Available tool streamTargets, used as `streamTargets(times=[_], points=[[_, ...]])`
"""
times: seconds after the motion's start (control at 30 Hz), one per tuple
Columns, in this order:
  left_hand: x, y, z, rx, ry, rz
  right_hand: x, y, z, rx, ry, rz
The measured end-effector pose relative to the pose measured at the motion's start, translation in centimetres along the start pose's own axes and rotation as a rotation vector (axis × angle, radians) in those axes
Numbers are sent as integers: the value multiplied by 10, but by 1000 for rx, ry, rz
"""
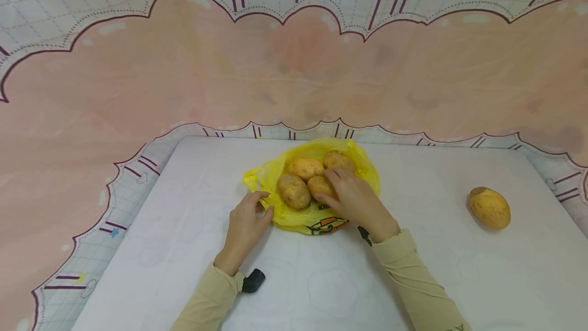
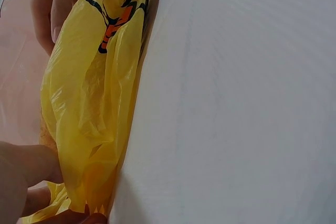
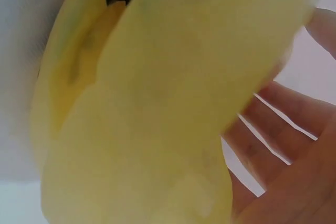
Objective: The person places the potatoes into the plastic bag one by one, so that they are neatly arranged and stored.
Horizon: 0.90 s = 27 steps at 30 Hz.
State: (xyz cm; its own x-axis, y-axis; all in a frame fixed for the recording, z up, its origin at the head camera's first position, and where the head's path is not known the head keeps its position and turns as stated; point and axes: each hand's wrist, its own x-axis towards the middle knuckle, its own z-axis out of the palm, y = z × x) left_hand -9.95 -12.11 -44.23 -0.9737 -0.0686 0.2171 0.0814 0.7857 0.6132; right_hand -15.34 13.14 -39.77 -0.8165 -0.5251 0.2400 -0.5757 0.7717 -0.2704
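Note:
A yellow plastic bag [image 1: 294,218] with a printed front lies open on the table, and several potatoes [image 1: 294,191] sit in its mouth. My left hand [image 1: 245,226] pinches the bag's left edge between thumb and fingers; in the left wrist view its fingers [image 2: 31,169] press into the plastic. Over the front right potato [image 1: 320,186] is my right hand [image 1: 356,198], with thumb and fingers on either side of it. The right wrist view has the bag [image 3: 147,108] in front of that hand's fingertips, so their contact is hidden there.
A single potato [image 1: 489,208] lies apart on the right side of the white table [image 1: 321,290]. A patterned pink and white cloth [image 1: 294,75] hangs behind the table and shows around its sides.

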Motion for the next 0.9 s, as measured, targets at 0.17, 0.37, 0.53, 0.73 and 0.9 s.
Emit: streamTargets(times=[0.17, 0.37, 0.53, 0.73, 0.9], points=[[0, 0, -1, -2, -5, 1, -2, 2, -5, 12, 3, 5], [0, 1, -1, 3, -11, 0, -7, 9, -11, 5, 36, -9], [0, 1, -2, 6, -14, 0, -13, 17, -16, -31, 65, -20], [0, 1, -2, 7, -16, 0, -19, 23, -20, -46, 81, -19], [0, 1, -2, 14, -14, 0, -23, 25, -23, -49, 91, -11]])
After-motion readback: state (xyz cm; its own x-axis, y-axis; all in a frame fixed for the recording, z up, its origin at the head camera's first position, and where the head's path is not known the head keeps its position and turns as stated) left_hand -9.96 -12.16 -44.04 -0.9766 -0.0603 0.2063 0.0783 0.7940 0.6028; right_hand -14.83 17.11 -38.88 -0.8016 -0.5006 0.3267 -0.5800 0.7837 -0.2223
